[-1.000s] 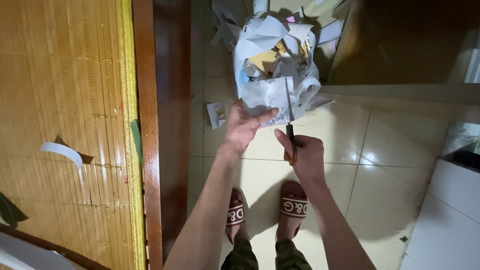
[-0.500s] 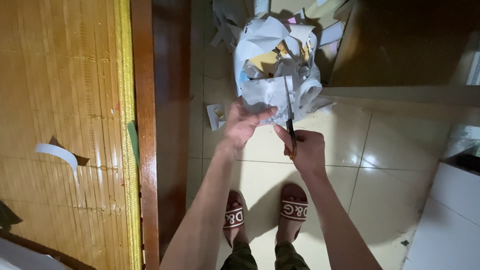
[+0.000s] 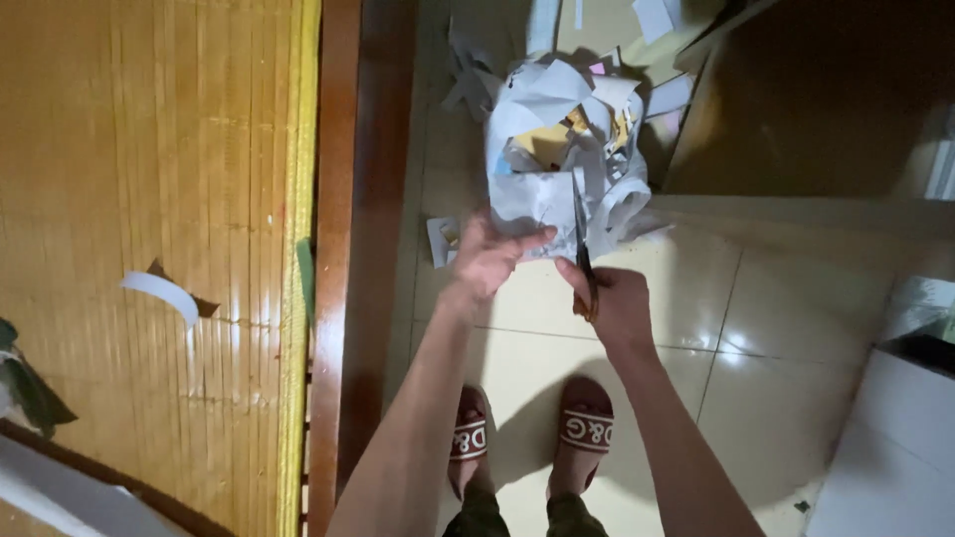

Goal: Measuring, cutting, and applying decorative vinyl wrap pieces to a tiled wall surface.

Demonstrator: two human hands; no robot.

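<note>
This looks like a room in a home, most likely a bedroom. A woven bamboo mat (image 3: 149, 199) with a yellow cloth edge covers a wide flat surface framed by a dark polished wooden rail (image 3: 363, 199), as on a bed. Beside it the floor (image 3: 796, 378) is laid with glossy cream tiles that mirror the light. The person stands there in indoor slippers (image 3: 585, 430), ordinary house wear. A dark wooden cabinet (image 3: 826, 99) rises at the far side, and a white piece of furniture (image 3: 885, 457) sits at the right edge. Paper scraps (image 3: 567, 129) are heaped loosely on the tiles.
</note>
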